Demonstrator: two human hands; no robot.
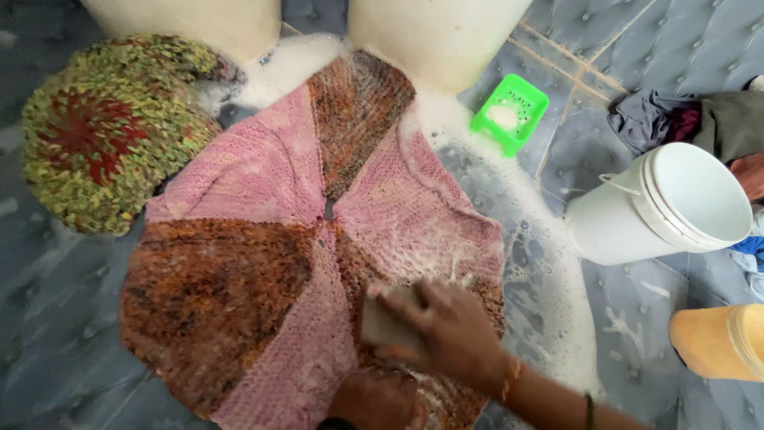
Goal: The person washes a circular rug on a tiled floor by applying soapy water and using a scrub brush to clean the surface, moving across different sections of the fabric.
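Observation:
A round crocheted mat [263,239] of pink and brown wedges lies flat on the wet floor, with white foam along its far and right edges. My right hand [458,334] presses a grey-brown block of soap [386,322] onto the mat's near right part. My left hand [374,398] rests closed on the mat's near edge, just below the soap; what it grips is hidden.
A green and red crocheted mat [103,131] lies at the left. Two big white tubs [434,32] stand at the back. A green soap dish [509,113], a white bucket [668,203], an orange container [720,342] and heaped clothes [684,119] sit right on grey tiles.

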